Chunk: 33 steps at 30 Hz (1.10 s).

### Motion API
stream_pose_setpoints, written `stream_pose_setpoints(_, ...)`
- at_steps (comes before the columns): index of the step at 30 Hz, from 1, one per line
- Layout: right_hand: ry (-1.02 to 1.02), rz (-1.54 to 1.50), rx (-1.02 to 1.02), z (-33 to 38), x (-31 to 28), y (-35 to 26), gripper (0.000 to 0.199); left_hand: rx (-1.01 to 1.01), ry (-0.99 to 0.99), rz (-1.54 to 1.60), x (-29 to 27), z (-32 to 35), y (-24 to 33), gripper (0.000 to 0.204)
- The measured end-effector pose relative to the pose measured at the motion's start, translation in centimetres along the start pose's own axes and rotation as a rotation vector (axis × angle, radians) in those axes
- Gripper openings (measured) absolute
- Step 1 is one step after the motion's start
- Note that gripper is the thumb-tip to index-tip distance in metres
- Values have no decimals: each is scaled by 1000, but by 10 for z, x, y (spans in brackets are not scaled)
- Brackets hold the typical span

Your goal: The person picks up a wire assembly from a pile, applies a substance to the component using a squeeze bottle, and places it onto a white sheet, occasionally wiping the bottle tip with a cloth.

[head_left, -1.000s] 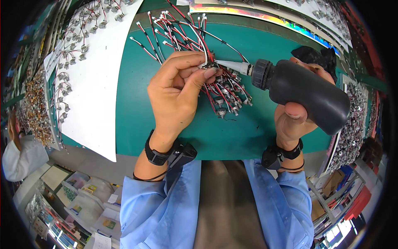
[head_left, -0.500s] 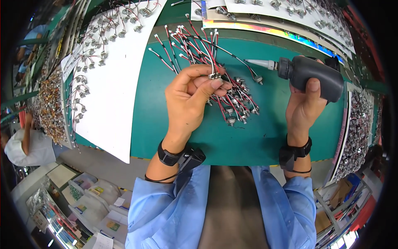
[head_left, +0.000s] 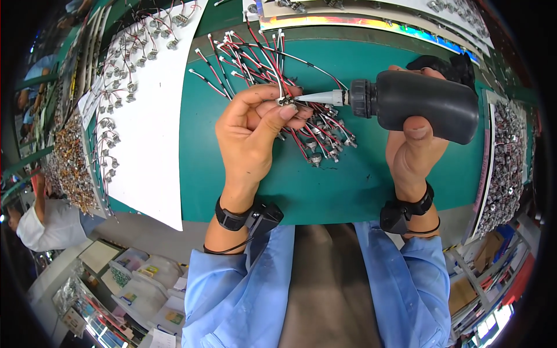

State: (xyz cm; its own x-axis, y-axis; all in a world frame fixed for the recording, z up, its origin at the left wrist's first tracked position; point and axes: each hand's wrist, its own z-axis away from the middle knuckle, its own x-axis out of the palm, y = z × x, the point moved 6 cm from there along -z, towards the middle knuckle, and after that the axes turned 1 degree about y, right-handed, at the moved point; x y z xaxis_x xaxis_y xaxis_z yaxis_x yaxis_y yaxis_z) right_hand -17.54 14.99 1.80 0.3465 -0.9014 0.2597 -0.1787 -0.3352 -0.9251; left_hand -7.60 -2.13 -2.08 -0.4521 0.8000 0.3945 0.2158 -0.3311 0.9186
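Between thumb and fingers, my left hand (head_left: 248, 130) pinches a small wired potentiometer (head_left: 285, 101) by its body, with its terminals facing up. My right hand (head_left: 413, 153) is wrapped around a dark grey squeeze bottle (head_left: 429, 107), tipped on its side. Its pale tapered nozzle (head_left: 318, 97) points left, and the tip meets the potentiometer's terminals or sits just beside them. Behind and under my left hand lies a bundle of wired potentiometers (head_left: 315, 144) with red, black and white leads and white connectors, spread on the green work mat (head_left: 325, 194).
A white sheet (head_left: 148, 151) on the left carries rows of wired potentiometers. More stand on white boards (head_left: 371, 13) at the back. Trays of small parts flank the mat, left (head_left: 72, 153) and right (head_left: 505, 168). Black cloth (head_left: 461, 66) lies behind the bottle. Another person (head_left: 55, 223) is far left.
The bottle has moved left in my right hand, bringing its nozzle tip from well apart to the potentiometer. My left hand keeps its pinch. The whole view has shifted slightly.
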Motion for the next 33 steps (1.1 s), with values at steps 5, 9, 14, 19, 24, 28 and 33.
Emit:
stream_pose_setpoints(5,-13,-7,5,2,0,0,73,-3,-9,-3,-1,2,-1,18)
stream_pose_setpoints(9,-26,-25,-8,0,-3,2,70,-8,-5,-28,0,1,-2,18)
stream_pose_setpoints(14,-36,-20,-13,-7,0,4,67,7,-9,-61,-3,-1,1,17)
stream_pose_setpoints(19,104,216,-16,-19,-30,10,55,-62,12,-1,-1,-1,0,20)
stream_pose_setpoints(24,140,-148,57,-27,-52,19,23,17,59,-122,-17,2,23,18)
stream_pose_setpoints(28,330,-177,70,-30,-49,12,17,259,170,-485,-51,4,75,16)
stream_pose_setpoints(33,335,-211,68,-33,-48,6,17,238,561,-1009,-143,-25,151,17)
